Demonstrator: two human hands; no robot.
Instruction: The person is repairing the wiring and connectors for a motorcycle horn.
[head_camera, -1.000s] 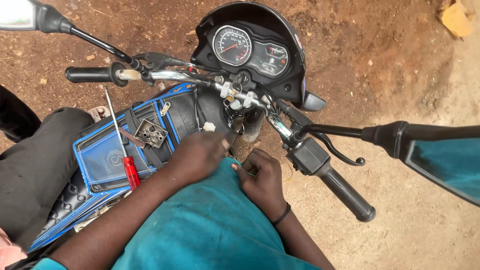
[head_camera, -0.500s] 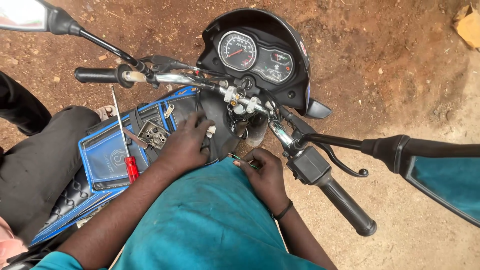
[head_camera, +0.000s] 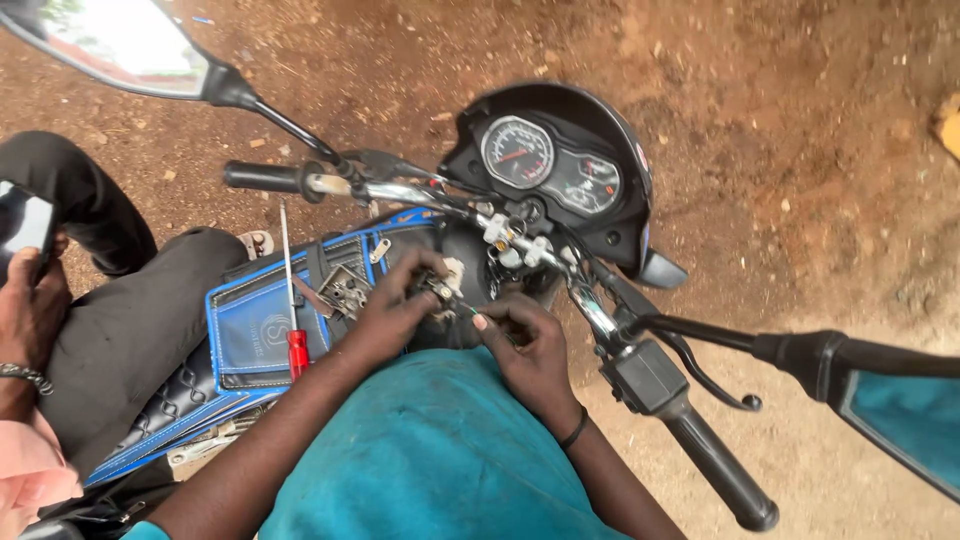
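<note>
Centre frame, over the motorcycle tank. Left hand (head_camera: 395, 305) was pinched closed on a small dark fitting with wires (head_camera: 437, 287), held just behind the handlebar clamp (head_camera: 515, 243). Right hand (head_camera: 530, 345) closed narrow on a thin probe (head_camera: 466, 307), its tip touching the fitting. Red-handled screwdriver (head_camera: 291, 300) and a loose metal part (head_camera: 345, 290) lay on the blue tank cover (head_camera: 250, 330), left of centre. Risk, as judged: a slip of the probe could bend a contact; a knock from the left forearm could send the loose part off the sloping cover into the dirt (head_camera: 780, 120).
</note>
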